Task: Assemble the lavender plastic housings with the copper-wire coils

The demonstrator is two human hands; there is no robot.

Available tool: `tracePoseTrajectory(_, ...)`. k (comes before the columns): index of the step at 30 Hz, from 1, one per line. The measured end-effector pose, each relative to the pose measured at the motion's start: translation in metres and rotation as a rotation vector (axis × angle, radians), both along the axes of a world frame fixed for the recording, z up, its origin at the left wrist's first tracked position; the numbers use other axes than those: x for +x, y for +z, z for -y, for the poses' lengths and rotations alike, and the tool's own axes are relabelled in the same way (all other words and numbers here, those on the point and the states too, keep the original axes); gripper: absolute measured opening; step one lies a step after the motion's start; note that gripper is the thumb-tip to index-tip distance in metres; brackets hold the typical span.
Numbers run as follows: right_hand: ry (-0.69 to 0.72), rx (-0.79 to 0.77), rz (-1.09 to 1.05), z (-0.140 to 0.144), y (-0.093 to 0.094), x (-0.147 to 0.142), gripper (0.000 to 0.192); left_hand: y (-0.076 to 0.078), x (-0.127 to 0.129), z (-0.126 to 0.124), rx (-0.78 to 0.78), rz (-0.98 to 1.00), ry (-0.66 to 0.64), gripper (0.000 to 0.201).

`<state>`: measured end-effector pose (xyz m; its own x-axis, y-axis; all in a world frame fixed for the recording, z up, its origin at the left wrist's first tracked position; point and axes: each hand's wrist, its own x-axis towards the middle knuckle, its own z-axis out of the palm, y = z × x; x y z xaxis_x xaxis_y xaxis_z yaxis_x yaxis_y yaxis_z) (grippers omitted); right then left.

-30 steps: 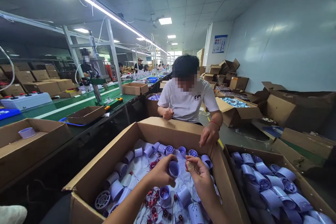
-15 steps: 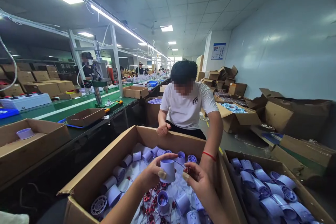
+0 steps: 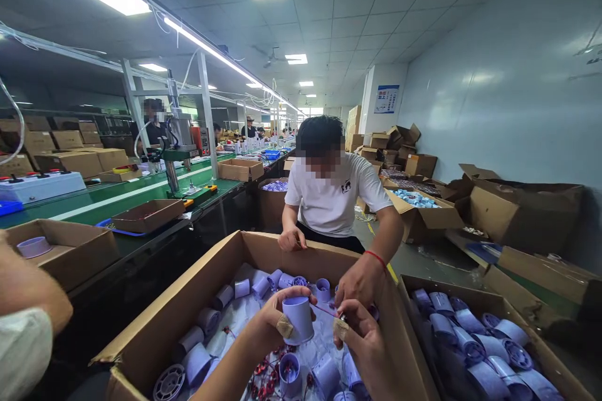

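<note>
My left hand (image 3: pixel 277 319) is wrapped round a lilac cup-shaped plastic housing (image 3: pixel 297 322), held above the big carton. A thin reddish wire (image 3: pixel 324 310) runs from beside the housing to my right hand (image 3: pixel 360 338). The fingertips of that hand pinch a small dark part at the wire's end, too small to name. Both thumbs have a tan wrapping. Below lie more lilac housings (image 3: pixel 326 374) on white plastic sheeting, with a tangle of small red wired parts (image 3: pixel 266 376) among them. A standing housing (image 3: pixel 290 371) has a red part inside.
Around my hands are the walls of the cardboard carton (image 3: pixel 179 297). A co-worker's hand (image 3: pixel 360 282) reaches into it close beyond my right hand. Another carton of housings (image 3: pixel 489 351) stands at right. At left, another person's arm (image 3: pixel 31 282) is near a box on the conveyor side.
The co-worker's arm has risen out of the carton's depth, so that hand now shows near mine. Another person's arm has come in at left. My hands still hold the housing and wire.
</note>
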<state>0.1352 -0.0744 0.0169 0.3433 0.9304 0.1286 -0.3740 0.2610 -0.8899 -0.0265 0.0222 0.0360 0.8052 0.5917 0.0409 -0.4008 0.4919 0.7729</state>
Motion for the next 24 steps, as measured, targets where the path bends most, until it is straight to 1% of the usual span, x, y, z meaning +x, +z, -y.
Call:
tracePoseTrajectory(2,0.058,0.017,-0.083,0.002,0.001,0.000,0.037,-0.001,0.000,0.001,-0.001,0.030,-0.019,0.051)
tracePoseTrajectory(4,0.131,-0.007,-0.147,0.005,0.002,0.001,0.039,0.000,0.000,0.001,0.013,0.052,-0.038,0.051)
tracePoseTrajectory(7,0.256,-0.047,-0.208,0.007,0.002,0.003,0.039,0.000,0.001,0.000,0.020,0.074,-0.053,0.051)
tracePoseTrajectory(9,0.312,-0.045,-0.234,0.008,0.000,0.005,0.038,-0.001,0.003,0.000,0.020,0.095,-0.050,0.050)
tracePoseTrajectory(13,0.365,-0.029,-0.264,0.009,-0.002,0.004,0.040,-0.006,0.005,0.001,0.041,0.116,-0.056,0.046)
tracePoseTrajectory(15,0.332,-0.026,-0.274,0.010,0.000,0.004,0.039,-0.006,0.003,0.002,0.105,0.062,-0.033,0.054)
tracePoseTrajectory(17,0.270,-0.020,-0.288,0.011,0.003,0.005,0.035,-0.003,-0.001,0.003,0.260,-0.061,0.055,0.073)
tracePoseTrajectory(19,0.214,-0.012,-0.304,0.013,0.005,0.009,0.031,0.000,-0.004,0.004,0.507,-0.232,0.194,0.084)
tracePoseTrajectory(20,0.206,-0.013,-0.305,0.014,0.006,0.012,0.032,0.001,-0.005,0.004,0.644,-0.314,0.268,0.084)
tracePoseTrajectory(22,0.213,-0.017,-0.286,0.017,0.005,0.018,0.035,0.003,-0.006,0.003,0.869,-0.440,0.382,0.075)
tracePoseTrajectory(24,0.242,-0.022,-0.248,0.022,0.006,0.022,0.037,0.003,-0.005,0.002,0.979,-0.491,0.424,0.065)
